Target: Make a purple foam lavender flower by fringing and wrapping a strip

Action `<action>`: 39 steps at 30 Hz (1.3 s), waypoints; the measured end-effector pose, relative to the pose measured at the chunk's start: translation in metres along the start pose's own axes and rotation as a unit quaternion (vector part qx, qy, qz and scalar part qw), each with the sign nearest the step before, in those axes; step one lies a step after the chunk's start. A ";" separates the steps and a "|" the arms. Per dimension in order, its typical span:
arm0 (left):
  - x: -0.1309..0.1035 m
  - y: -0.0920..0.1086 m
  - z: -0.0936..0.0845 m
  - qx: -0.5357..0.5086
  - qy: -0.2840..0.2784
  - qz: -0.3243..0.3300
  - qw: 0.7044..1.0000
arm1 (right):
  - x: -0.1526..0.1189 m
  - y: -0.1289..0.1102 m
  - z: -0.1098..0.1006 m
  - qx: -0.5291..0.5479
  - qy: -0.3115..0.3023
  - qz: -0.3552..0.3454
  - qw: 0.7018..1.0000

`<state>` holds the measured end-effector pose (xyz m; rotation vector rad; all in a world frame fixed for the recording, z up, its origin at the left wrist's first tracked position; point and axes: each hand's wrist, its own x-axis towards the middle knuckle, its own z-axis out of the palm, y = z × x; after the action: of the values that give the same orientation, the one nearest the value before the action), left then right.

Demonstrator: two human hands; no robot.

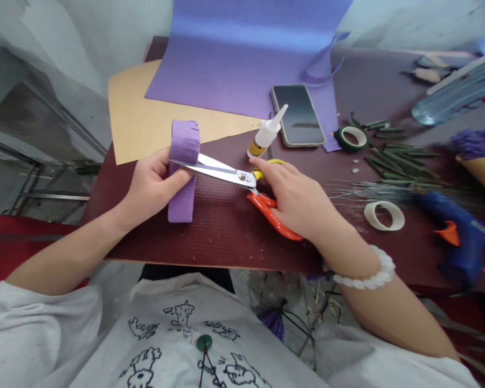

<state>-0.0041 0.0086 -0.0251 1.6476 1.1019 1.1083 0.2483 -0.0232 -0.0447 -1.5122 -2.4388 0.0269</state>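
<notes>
A loop of purple paper strip (181, 202) is being held up near the front edge of a dark red table (222, 240), on the left side; it's pinched firmly by the left hand (151, 180), thumb on the front and fingers tucked round the back, so no gap is left in that grip; small slits can be seen along the right edge of the strip's top. A pair of scissors (242, 177) is gripped by the right hand (301, 202), which is closed round the red and yellow handles; the blades are parted a little, one laid across the front of the strip just above the left thumb, the other partly hidden behind the paper; whether the paper is being bitten right now can't be told. A bottle of glue (262, 143) is seen just past the right index finger, its nozzle overlapping a phone (301, 116) in this view; behind those, a big purple sheet (242, 64) is spread over some tan paper (139, 118). Over on the right, a roll of green tape (343, 145), cut green stems (402, 164), thin wires (359, 190), a roll of white tape (372, 221) and a blue glue gun (463, 237) are scattered about; a beaded bracelet (367, 279) is worn on the right wrist.
</notes>
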 end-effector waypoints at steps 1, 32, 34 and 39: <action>0.000 0.000 0.000 0.010 0.004 -0.003 1.000 | 0.000 0.000 0.000 -0.002 -0.004 0.001 1.000; 0.000 0.003 -0.005 -0.027 -0.054 -0.080 0.995 | -0.001 -0.006 -0.004 -0.026 0.001 0.029 0.999; 0.000 0.004 -0.006 -0.017 -0.056 -0.075 0.995 | 0.000 -0.006 -0.004 -0.025 0.001 0.025 0.999; 0.000 0.007 -0.006 -0.004 -0.056 -0.090 0.994 | -0.001 -0.005 -0.002 -0.033 0.012 0.016 0.999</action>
<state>-0.0083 0.0076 -0.0174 1.5512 1.1455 0.8924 0.2445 -0.0266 -0.0418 -1.5698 -2.4190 -0.0650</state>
